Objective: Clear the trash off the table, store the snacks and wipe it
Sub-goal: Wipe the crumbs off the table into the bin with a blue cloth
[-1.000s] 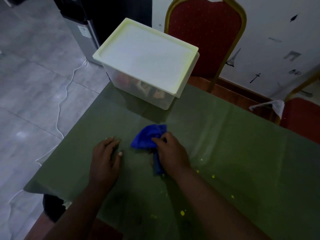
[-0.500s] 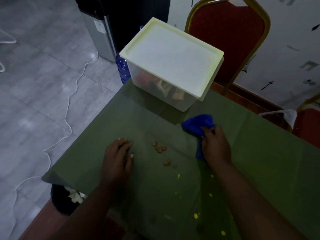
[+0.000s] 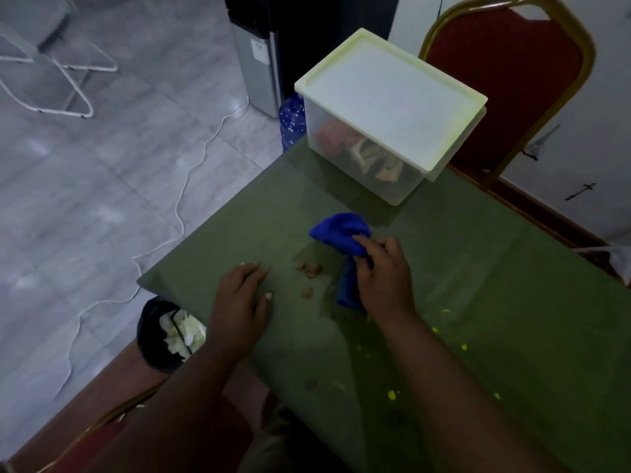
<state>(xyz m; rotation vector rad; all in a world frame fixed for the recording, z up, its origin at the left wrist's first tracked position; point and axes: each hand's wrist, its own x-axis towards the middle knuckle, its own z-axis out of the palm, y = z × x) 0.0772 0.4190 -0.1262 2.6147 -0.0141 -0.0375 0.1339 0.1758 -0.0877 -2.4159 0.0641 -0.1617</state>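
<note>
While the black waste bin (image 3: 155,322), with crumpled white rubbish in it, stood on the floor just below the table's near-left corner, the left hand (image 3: 239,302) lay flat on the green table cover (image 3: 495,302), fingers straight and holding nothing. Just right of it sat a few brown crumbs (image 3: 309,268), loose on the cover. The right hand (image 3: 386,278) gripped a bunched blue cloth (image 3: 338,230) pressed to the table, its front fold near the crumbs but apart from them. Beyond stood the clear plastic storage box (image 3: 362,155), its pale yellow lid (image 3: 389,93) on and snack packets showing inside. Small yellow specks (image 3: 444,311) dotted the cover to the right of the right forearm.

A quick leftward sweep would probably fling the crumbs onto the floor, since the bin sat partly under the corner and the left hand was not cupped at the edge. The yellow specks, lying behind the cloth, could easily be missed.

Against half a second earlier, the cloth had moved from beside the box towards the brown crumbs, while the left hand had stayed flat.
</note>
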